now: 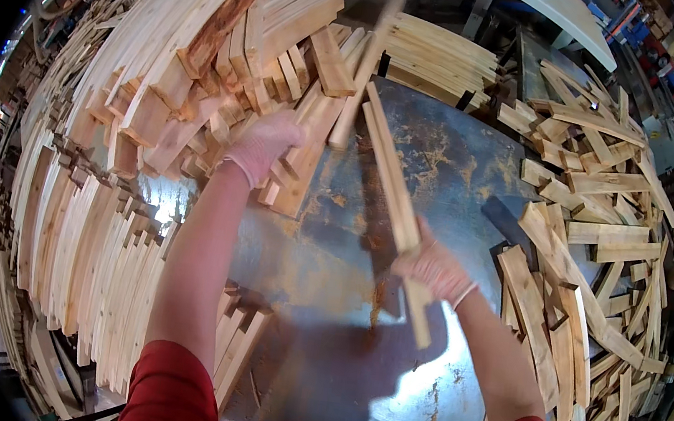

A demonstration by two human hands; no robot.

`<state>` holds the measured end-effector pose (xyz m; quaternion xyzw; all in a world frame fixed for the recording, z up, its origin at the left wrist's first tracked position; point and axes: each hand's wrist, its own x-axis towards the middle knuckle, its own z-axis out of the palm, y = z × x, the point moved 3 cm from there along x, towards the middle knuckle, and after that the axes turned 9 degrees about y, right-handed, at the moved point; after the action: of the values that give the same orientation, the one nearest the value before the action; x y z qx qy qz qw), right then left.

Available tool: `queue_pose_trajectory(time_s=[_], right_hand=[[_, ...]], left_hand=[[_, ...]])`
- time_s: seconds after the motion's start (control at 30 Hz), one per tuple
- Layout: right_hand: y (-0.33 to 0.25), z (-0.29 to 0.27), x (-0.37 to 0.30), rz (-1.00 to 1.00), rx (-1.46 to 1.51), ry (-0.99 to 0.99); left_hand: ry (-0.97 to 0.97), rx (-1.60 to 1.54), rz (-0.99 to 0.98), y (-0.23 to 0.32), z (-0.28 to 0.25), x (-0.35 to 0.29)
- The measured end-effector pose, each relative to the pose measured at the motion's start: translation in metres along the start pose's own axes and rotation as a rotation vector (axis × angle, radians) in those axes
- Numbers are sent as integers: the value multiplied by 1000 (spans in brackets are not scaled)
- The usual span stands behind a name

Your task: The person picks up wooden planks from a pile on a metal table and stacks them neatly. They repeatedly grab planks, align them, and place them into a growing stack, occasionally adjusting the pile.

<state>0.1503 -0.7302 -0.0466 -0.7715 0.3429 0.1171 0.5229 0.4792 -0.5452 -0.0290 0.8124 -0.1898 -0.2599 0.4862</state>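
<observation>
My right hand [435, 266], in a pale thin glove, is closed round a long narrow wooden strip [389, 166]. The strip slants over the metal tabletop, its far end pointing up and left, and looks like two slats side by side. My left hand [268, 141], gloved as well, is at the loose pile of short wooden pieces [221, 125] on the left. Its fingers are blurred, and I cannot tell whether they grip a piece. A wide board [310, 157] lies right beside that hand. Another strip [368, 71] stands slanted at the pile's right edge, also blurred.
The worn metal tabletop [313, 266] spreads between my arms. Long boards [182, 32] are stacked high at the far left, with a row of slats [97, 248] nearer me. Jumbled offcuts [601, 184] cover the right side. More strips [440, 55] lie behind the table's far edge.
</observation>
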Motion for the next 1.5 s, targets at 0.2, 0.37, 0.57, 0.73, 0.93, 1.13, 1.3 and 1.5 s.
queue_pose_trajectory(time_s=[0.2,0.37,0.57,0.73,0.93,1.13,1.3,1.5], right_hand=[[35,44,-37,-7,456,-52],[0,31,5,36,876,3],[-25,18,86,-41,845,26],[2,37,53,62,1171,-216],[66,37,13,23,1249,-298],[62,27,21,-35,1068,134],[39,22,31,-34,962,206],[10,34,61,-53,839,173]], left_hand=[[176,443,-38,-10,47,-34],[132,655,-107,40,52,-57],[187,875,92,41,34,-35],[24,911,119,23,77,-62],[56,898,-42,-5,79,-106],[405,1117,202,7,73,-61],[312,987,296,15,151,-39],[241,493,-17,0,141,-19]])
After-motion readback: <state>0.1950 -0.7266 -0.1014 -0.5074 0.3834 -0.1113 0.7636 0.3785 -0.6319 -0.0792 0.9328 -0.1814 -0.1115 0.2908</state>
